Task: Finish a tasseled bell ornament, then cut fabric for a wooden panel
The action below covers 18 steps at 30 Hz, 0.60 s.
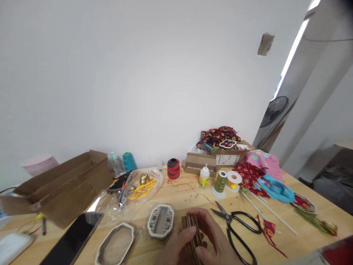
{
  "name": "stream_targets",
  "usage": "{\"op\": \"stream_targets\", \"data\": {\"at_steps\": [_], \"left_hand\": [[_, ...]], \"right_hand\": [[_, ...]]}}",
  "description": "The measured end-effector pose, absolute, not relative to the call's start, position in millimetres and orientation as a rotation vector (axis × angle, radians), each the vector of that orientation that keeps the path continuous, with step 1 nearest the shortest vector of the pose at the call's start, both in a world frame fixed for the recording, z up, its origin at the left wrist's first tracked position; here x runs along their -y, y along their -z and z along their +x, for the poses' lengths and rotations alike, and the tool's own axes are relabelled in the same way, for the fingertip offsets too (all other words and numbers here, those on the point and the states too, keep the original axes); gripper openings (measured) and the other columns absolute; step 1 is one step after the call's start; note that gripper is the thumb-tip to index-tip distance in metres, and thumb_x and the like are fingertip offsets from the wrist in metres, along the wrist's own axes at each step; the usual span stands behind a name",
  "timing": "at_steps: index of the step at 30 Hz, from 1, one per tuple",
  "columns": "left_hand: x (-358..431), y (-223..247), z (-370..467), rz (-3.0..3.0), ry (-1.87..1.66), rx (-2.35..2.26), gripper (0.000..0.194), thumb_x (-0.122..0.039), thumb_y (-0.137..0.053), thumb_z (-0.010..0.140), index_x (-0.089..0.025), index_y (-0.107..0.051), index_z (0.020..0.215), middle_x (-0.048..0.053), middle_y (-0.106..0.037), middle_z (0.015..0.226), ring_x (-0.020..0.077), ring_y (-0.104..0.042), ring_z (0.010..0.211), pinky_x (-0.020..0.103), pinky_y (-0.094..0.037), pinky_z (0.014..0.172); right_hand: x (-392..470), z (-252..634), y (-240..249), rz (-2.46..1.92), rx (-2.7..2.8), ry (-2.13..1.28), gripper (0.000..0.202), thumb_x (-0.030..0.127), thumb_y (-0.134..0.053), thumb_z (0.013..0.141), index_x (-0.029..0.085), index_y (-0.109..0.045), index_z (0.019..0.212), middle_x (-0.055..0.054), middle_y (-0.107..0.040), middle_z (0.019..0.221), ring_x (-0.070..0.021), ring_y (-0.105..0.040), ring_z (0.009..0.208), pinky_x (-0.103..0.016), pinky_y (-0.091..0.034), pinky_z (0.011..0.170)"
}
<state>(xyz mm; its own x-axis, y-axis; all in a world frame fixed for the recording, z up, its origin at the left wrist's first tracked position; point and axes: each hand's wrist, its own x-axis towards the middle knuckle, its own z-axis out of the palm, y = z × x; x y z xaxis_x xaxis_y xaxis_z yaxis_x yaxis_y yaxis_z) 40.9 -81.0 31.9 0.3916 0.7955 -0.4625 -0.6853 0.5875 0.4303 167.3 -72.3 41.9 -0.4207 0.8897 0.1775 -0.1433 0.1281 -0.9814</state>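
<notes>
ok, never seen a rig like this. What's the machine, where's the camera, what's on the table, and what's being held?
There's no machine: these are a person's own bare hands. The single picture comes from a camera worn on that person's head, looking forward and down, so the hands enter from the bottom edge.

The left hand and right hand together hold a stack of thin brown pieces, gripped from both sides. I can't tell what they're made of.

On the wooden table, black-handled scissors lie open to the right of the hands. To the left are a lattice-patterned piece, a pale-edged frame and a dark, phone-like slab. Farther back stand a yellow-labelled bottle and a red-and-black thread spool.
</notes>
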Motion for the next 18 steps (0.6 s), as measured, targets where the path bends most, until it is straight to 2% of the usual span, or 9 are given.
{"op": "stream_targets", "data": {"at_steps": [6, 12, 18], "left_hand": [[81, -30, 44, 0.257, -0.958, -0.671, 0.031, -0.027, -0.07, 0.061, -0.015, -0.061, 0.088, 0.003, -0.065, 0.067, 0.019, -0.062, 0.069, 0.027, -0.041, 0.064], [80, -30, 41, 0.278, -0.965, -0.64, 0.042, -0.026, -0.071, 0.061, -0.013, -0.059, 0.099, 0.004, -0.065, 0.074, 0.018, -0.061, 0.072, 0.026, -0.04, 0.067], [80, -28, 41, 0.301, -0.948, -0.636, 0.041, -0.028, -0.071, 0.061, -0.015, -0.059, 0.097, 0.003, -0.063, 0.069, 0.0193, -0.06, 0.07, 0.027, -0.038, 0.063]], "right_hand": [[72, 166, -33, -0.824, 1.478, -1.384, 0.047, 0.026, -0.061, 0.063, 0.023, -0.042, 0.106, -0.007, -0.055, 0.101, -0.0234, -0.053, 0.096, -0.034, -0.041, 0.079], [70, 169, -39, -0.677, 1.5, -1.443, 0.043, 0.039, -0.059, 0.069, 0.023, -0.04, 0.104, -0.006, -0.054, 0.096, -0.021, -0.053, 0.088, -0.031, -0.042, 0.072], [74, 165, -46, -0.785, 1.485, -1.463, 0.046, 0.024, -0.06, 0.062, 0.023, -0.04, 0.103, -0.004, -0.055, 0.093, -0.0201, -0.054, 0.085, -0.034, -0.04, 0.08]]}}
